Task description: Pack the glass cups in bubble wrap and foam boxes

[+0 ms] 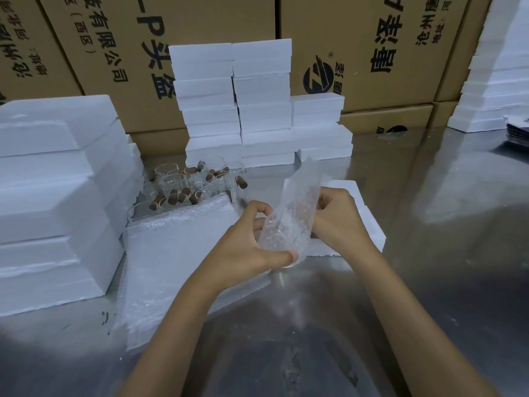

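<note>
Both hands hold one bubble wrap bag (297, 202) upright over the metal table. My left hand (246, 247) grips its lower end, thumb pressed on the bottom; something clear, probably a glass cup, shows inside there. My right hand (340, 219) pinches the bag's right edge higher up. A stack of flat bubble wrap bags (171, 265) lies under my left forearm. Behind it stand several glass cups with brown wooden handles (186, 184). An open white foam box (363, 222) lies just behind my right hand.
Tall stacks of white foam boxes stand at the left (54, 196), at the back centre (237, 104) and at the far right (498, 81). Brown printed cartons (372, 38) wall off the back. The steel table (429, 253) reaches right and toward me.
</note>
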A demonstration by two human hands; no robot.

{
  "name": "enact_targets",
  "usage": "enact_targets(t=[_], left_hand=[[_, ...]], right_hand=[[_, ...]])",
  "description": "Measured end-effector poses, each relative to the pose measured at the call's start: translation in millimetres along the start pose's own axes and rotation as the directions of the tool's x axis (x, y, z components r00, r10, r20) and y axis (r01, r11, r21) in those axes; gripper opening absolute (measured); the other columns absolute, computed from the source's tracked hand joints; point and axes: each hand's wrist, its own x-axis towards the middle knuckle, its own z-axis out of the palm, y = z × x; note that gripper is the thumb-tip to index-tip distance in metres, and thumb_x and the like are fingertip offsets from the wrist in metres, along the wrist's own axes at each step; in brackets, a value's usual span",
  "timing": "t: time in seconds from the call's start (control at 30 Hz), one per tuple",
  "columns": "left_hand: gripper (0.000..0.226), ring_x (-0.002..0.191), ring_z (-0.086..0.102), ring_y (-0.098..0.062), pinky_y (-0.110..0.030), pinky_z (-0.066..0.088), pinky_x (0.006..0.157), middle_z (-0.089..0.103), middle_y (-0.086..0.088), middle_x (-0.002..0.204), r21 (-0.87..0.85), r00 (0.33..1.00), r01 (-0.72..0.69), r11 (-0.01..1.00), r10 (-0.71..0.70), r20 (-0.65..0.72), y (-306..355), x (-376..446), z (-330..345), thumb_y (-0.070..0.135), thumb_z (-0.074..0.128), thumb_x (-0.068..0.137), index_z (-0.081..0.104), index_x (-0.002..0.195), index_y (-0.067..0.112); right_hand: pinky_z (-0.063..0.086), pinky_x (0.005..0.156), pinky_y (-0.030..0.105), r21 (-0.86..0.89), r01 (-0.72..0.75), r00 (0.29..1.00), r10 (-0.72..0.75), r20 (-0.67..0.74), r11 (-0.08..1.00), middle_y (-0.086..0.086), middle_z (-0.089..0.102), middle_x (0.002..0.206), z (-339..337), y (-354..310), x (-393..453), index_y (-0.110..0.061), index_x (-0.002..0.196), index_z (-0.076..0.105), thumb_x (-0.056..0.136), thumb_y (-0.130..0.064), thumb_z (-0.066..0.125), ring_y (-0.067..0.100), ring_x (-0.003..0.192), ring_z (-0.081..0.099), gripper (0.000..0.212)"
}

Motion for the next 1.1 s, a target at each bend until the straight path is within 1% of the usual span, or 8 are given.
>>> enact_targets(t=[0.17, 0.37, 0.57, 0.73, 0.87, 0.93, 1.0, 1.1], left_hand=[[0.070, 0.103, 0.044, 0.027, -0.007, 0.038, 0.065, 0.055, 0.034, 0.104, 0.284, 0.998, -0.056, 0.957, 0.053, 0.017, 1.5, -4.5, 2.3, 0.064, 0.081, 0.052, 0.039, 0.106, 0.050], [0.070, 0.099, 0.032, 0.001, -0.010, 0.029, 0.077, 0.043, 0.021, 0.108, 0.567, 0.979, -0.177, 0.804, 0.203, 0.018, -6.8, 0.2, 10.7, 0.067, 0.079, 0.056, 0.043, 0.109, 0.039], [0.081, 0.118, 0.036, 0.016, -0.009, 0.031, 0.087, 0.040, 0.037, 0.123, 0.294, 0.988, -0.146, 0.944, 0.152, 0.005, -8.5, 1.9, 8.4, 0.066, 0.075, 0.058, 0.042, 0.130, 0.047], [0.042, 0.116, 0.045, 0.009, -0.011, 0.034, 0.088, 0.054, 0.025, 0.118, 0.282, 0.968, -0.190, 0.940, 0.227, -0.106, -13.1, 7.3, 17.5, 0.036, 0.075, 0.081, 0.052, 0.115, 0.045], [0.039, 0.110, 0.049, -0.005, -0.012, 0.036, 0.088, 0.052, 0.014, 0.111, 0.298, 0.950, -0.183, 0.937, 0.247, -0.192, -15.6, 10.0, 26.3, 0.024, 0.074, 0.078, 0.062, 0.116, 0.025], [0.040, 0.112, 0.048, -0.011, -0.017, 0.037, 0.093, 0.048, 0.014, 0.112, 0.397, 0.941, -0.159, 0.904, 0.260, -0.215, -17.6, 10.3, 27.5, 0.022, 0.074, 0.079, 0.063, 0.116, 0.012], [0.038, 0.114, 0.047, -0.016, -0.022, 0.036, 0.095, 0.043, 0.013, 0.112, 0.459, 0.942, -0.134, 0.878, 0.257, -0.218, -19.2, 9.6, 29.5, 0.021, 0.072, 0.082, 0.065, 0.114, 0.003], [0.035, 0.115, 0.042, -0.017, -0.026, 0.034, 0.097, 0.050, 0.005, 0.118, 0.500, 0.936, -0.150, 0.853, 0.285, -0.205, -17.7, 7.0, 32.9, 0.025, 0.063, 0.088, 0.065, 0.116, 0.004]], right_hand=[[0.030, 0.055, 0.033, -0.217, 0.037, 0.999, -0.040, -0.006, 0.975, 0.015, 0.045, 0.063, 3.2, 12.9, -12.0, -0.003, 0.070, 0.050, 0.076, -0.014, 0.066, 0.013, 0.062, 0.029, 0.021], [0.031, 0.051, 0.031, -0.455, 0.109, 0.991, -0.130, -0.015, 0.884, 0.007, 0.050, 0.061, 5.5, 21.6, -24.0, -0.010, 0.070, 0.052, 0.076, -0.016, 0.066, 0.018, 0.055, 0.033, 0.016], [0.025, 0.049, 0.026, -0.515, 0.114, 0.984, -0.168, -0.059, 0.850, -0.004, 0.046, 0.066, 4.1, 22.0, -25.9, -0.026, 0.057, 0.036, 0.082, -0.025, 0.062, 0.010, 0.059, 0.044, 0.036], [0.032, 0.051, 0.027, -0.483, 0.140, 0.977, -0.199, -0.073, 0.865, -0.005, 0.044, 0.065, 7.0, 28.6, -24.9, -0.017, 0.069, 0.054, 0.080, -0.019, 0.062, 0.011, 0.066, 0.046, 0.014], [0.034, 0.054, 0.028, -0.371, 0.128, 0.983, -0.169, -0.078, 0.920, -0.006, 0.047, 0.060, 6.6, 27.5, -25.0, -0.017, 0.064, 0.050, 0.072, -0.021, 0.060, 0.010, 0.066, 0.047, 0.014], [0.039, 0.059, 0.023, -0.129, 0.065, 0.990, -0.080, -0.112, 0.989, -0.010, 0.057, 0.067, 2.9, 21.6, -24.2, -0.022, 0.071, 0.058, 0.070, -0.027, 0.059, 0.005, 0.066, 0.049, 0.005], [0.043, 0.066, 0.016, 0.186, 0.044, 0.991, -0.019, -0.135, 0.982, -0.007, 0.066, 0.079, -4.8, 16.2, -22.0, -0.025, 0.088, 0.066, 0.075, -0.028, 0.052, 0.003, 0.072, 0.055, 0.020], [0.047, 0.076, 0.017, 0.312, 0.087, 0.996, -0.083, -0.025, 0.946, -0.004, 0.073, 0.094, -15.5, 11.1, -20.9, -0.019, 0.095, 0.073, 0.082, -0.018, 0.042, 0.008, 0.086, 0.061, 0.033]])
